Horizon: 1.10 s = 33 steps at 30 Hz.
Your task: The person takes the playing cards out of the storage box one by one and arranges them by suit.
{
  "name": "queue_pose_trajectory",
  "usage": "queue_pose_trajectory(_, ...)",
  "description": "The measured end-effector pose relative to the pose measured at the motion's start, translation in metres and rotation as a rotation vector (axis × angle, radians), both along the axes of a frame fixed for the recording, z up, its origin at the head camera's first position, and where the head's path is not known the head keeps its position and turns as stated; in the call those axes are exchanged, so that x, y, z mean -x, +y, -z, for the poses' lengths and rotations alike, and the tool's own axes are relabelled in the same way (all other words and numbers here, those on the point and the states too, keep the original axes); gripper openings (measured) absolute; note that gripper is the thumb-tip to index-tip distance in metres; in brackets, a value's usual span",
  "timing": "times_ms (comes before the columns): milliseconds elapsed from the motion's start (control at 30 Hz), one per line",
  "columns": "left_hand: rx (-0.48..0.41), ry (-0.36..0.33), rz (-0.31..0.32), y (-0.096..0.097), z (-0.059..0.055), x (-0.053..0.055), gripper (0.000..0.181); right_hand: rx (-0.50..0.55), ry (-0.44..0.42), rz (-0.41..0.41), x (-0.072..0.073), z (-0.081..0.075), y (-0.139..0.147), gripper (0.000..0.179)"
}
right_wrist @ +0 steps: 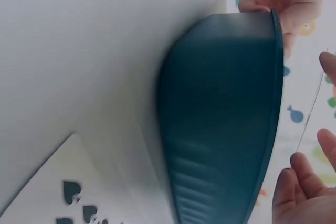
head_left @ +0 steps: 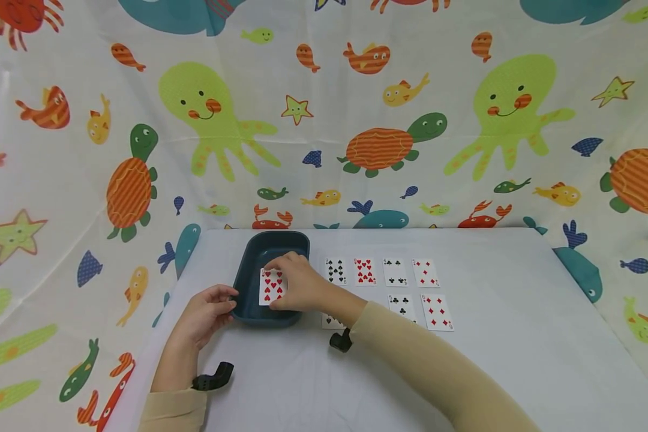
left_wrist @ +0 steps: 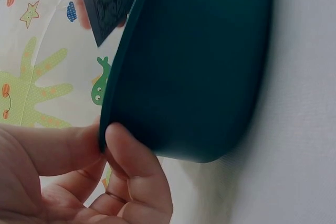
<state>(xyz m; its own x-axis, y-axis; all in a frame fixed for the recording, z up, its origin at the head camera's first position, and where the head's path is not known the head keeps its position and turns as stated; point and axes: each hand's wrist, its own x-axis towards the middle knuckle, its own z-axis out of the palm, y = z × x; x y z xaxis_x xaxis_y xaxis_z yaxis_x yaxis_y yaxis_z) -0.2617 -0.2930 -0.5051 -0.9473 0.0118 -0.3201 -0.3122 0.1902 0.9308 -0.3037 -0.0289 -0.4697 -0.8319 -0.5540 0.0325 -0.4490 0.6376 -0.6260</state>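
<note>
At the dark teal tub [head_left: 267, 320], my left hand [head_left: 207, 315] pinches the near left rim between thumb and fingers, as the left wrist view shows up close. Above the tub's opening, my right hand [head_left: 302, 285] holds a hearts playing card [head_left: 270, 291] by its edges, face towards me. Its dark patterned back shows in the left wrist view, beyond the rim. The tub's inside is partly hidden behind the card and the right hand.
To the right of the tub, face-up cards lie in two rows: a spades card [head_left: 336, 271], a hearts card [head_left: 365, 272], clubs [head_left: 395, 272] and diamonds [head_left: 425, 273] behind, more in front. My right forearm covers part of the front row. A printed cloth [head_left: 313, 90] hangs behind the white table [head_left: 518, 336].
</note>
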Motion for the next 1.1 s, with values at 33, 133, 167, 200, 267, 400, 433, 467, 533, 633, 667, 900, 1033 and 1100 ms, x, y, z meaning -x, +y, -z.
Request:
queue_pose_trajectory(33, 0.000, 0.004, 0.004, 0.000, 0.000, 0.000, 0.026, 0.016, -0.013, 0.006, -0.002, -0.001, 0.003, 0.074)
queue_pose_trajectory(133, -0.002, 0.010, -0.001, -0.001, 0.000, 0.000, 0.023, 0.064, -0.052, 0.023, -0.006, -0.003, 0.013, 0.074)
queue_pose_trajectory(167, -0.003, 0.012, -0.003, -0.001, 0.000, 0.000, 0.023, 0.079, -0.065, 0.028, -0.007, -0.004, 0.016, 0.074)
queue_pose_trajectory(200, -0.002, 0.014, -0.003, -0.001, 0.000, 0.000, 0.023, 0.093, -0.075, 0.034, -0.008, -0.004, 0.019, 0.074)
queue_pose_trajectory(267, -0.006, 0.019, -0.003, -0.001, 0.001, 0.000, 0.022, 0.106, -0.082, 0.043, -0.009, -0.003, 0.026, 0.074)
queue_pose_trajectory(400, -0.017, 0.021, -0.003, 0.000, 0.001, 0.000, 0.023, 0.136, -0.093, 0.062, -0.011, 0.001, 0.043, 0.075)
queue_pose_trajectory(433, -0.018, 0.021, -0.002, 0.001, 0.001, 0.000, 0.023, 0.142, -0.097, 0.067, -0.012, 0.002, 0.048, 0.075)
queue_pose_trajectory(467, -0.019, 0.018, -0.005, 0.001, 0.001, -0.001, 0.023, 0.150, -0.107, 0.072, -0.014, 0.003, 0.052, 0.076)
queue_pose_trajectory(533, -0.016, 0.014, -0.004, 0.001, 0.001, -0.001, 0.024, 0.160, -0.123, 0.087, -0.016, 0.006, 0.062, 0.076)
queue_pose_trajectory(633, -0.008, 0.014, 0.000, 0.001, 0.001, -0.001, 0.026, 0.137, -0.127, 0.119, -0.019, 0.010, 0.075, 0.077)
queue_pose_trajectory(667, -0.006, 0.015, 0.000, 0.001, 0.001, -0.001, 0.026, 0.126, -0.127, 0.131, -0.020, 0.012, 0.079, 0.076)
queue_pose_trajectory(900, -0.013, 0.016, 0.003, 0.000, 0.003, 0.001, 0.026, 0.114, -0.114, 0.187, -0.025, 0.022, 0.108, 0.075)
queue_pose_trajectory(1033, -0.021, 0.017, -0.001, 0.000, 0.004, 0.001, 0.025, 0.109, -0.106, 0.192, -0.029, 0.029, 0.124, 0.075)
queue_pose_trajectory(1100, -0.025, 0.019, -0.001, 0.000, 0.004, 0.001, 0.024, 0.104, -0.104, 0.198, -0.031, 0.034, 0.130, 0.075)
